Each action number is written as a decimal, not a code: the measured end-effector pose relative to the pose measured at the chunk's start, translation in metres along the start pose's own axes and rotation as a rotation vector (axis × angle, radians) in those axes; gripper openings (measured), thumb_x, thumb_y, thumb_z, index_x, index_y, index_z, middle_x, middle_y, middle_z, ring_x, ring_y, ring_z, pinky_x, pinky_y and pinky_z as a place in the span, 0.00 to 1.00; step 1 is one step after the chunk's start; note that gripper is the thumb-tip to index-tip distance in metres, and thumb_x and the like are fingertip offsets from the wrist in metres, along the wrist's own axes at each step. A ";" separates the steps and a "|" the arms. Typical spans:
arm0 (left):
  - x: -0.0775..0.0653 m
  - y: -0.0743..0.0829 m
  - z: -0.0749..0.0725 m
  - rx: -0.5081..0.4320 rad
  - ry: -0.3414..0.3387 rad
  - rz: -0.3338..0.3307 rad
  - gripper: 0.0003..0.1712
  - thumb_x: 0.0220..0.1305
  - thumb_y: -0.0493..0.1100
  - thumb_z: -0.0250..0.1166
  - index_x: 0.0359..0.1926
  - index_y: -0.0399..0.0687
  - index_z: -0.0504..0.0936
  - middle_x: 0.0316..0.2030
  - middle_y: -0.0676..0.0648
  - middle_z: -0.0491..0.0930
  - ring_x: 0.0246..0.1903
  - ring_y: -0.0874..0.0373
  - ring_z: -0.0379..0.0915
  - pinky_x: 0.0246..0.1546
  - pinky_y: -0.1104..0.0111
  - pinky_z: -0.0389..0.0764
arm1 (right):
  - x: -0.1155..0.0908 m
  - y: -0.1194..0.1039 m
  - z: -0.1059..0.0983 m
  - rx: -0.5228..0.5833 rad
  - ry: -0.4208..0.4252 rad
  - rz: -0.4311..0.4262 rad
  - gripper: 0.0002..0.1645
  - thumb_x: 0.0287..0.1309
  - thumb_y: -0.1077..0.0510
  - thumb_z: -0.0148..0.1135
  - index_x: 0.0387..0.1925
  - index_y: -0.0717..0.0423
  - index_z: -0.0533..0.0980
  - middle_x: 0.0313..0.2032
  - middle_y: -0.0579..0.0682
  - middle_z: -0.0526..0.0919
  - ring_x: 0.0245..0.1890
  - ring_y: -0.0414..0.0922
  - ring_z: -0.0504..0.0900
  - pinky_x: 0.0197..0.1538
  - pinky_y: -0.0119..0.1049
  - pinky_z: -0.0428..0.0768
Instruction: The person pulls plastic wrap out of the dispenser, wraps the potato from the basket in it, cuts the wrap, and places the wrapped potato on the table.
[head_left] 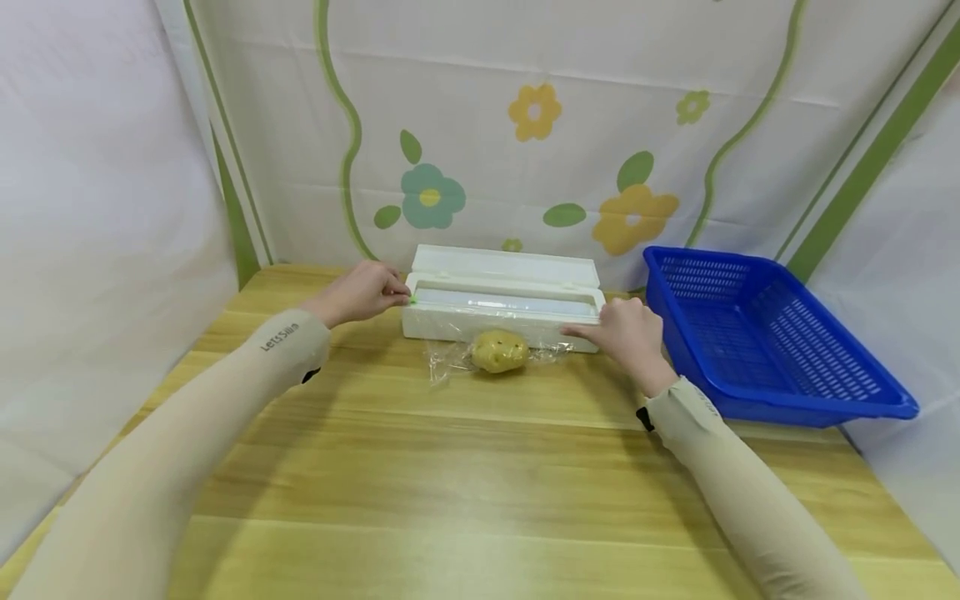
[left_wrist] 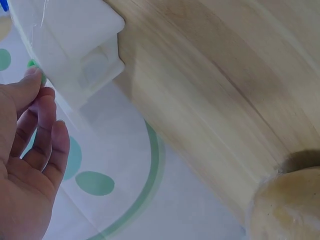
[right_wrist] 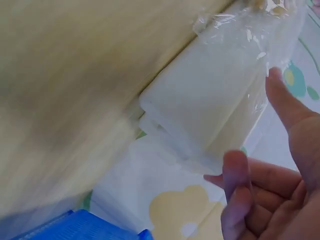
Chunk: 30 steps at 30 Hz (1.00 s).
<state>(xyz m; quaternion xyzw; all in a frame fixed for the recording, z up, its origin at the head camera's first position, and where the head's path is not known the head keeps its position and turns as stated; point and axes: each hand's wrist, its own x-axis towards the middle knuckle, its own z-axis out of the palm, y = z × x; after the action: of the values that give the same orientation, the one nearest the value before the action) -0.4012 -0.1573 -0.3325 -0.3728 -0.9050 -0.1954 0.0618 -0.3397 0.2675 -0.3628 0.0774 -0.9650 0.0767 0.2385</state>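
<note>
A white cling film dispenser (head_left: 442,322) lies at the back of the table, its lid (head_left: 506,265) raised and a film roll (head_left: 510,302) inside. At its left end my left hand (head_left: 367,290) pinches a small green slide cutter (left_wrist: 32,63) between thumb and fingers. My right hand (head_left: 630,333) holds the dispenser's right end, thumb along the front and fingers bent at the end. Against the front wall sits a potato (head_left: 500,351), with clear cling film (head_left: 444,360) over and around it, drawn from the box.
To the right of the dispenser stands a blue plastic basket (head_left: 757,400), close to the right hand. A flower-patterned cloth (head_left: 480,167) hangs directly behind the box. The wooden table (head_left: 480,483) extends in front.
</note>
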 end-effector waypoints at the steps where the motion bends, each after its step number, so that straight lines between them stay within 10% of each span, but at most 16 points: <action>1: 0.000 0.000 0.001 -0.001 -0.003 0.003 0.05 0.63 0.36 0.69 0.38 0.41 0.90 0.29 0.50 0.79 0.25 0.57 0.70 0.27 0.64 0.74 | 0.000 -0.001 0.000 -0.013 0.002 -0.002 0.46 0.39 0.22 0.69 0.06 0.46 0.51 0.13 0.41 0.50 0.10 0.43 0.56 0.09 0.38 0.57; 23: -0.005 -0.007 0.003 0.018 0.056 0.049 0.07 0.64 0.37 0.68 0.41 0.39 0.89 0.30 0.48 0.79 0.24 0.58 0.71 0.24 0.65 0.74 | -0.003 0.016 0.007 0.085 0.082 -0.028 0.23 0.45 0.39 0.76 0.14 0.47 0.76 0.13 0.47 0.69 0.14 0.51 0.72 0.13 0.47 0.69; 30: -0.003 0.017 0.007 -0.002 0.027 -0.061 0.18 0.67 0.47 0.65 0.52 0.39 0.85 0.41 0.45 0.81 0.32 0.55 0.76 0.34 0.60 0.78 | -0.005 0.014 -0.004 0.143 -0.111 -0.011 0.30 0.53 0.34 0.69 0.36 0.58 0.85 0.21 0.54 0.80 0.22 0.54 0.78 0.18 0.49 0.74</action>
<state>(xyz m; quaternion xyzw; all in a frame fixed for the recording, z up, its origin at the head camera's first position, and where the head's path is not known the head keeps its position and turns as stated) -0.3873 -0.1456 -0.3345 -0.3423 -0.9148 -0.2032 0.0677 -0.3361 0.2826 -0.3627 0.1035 -0.9684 0.1396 0.1789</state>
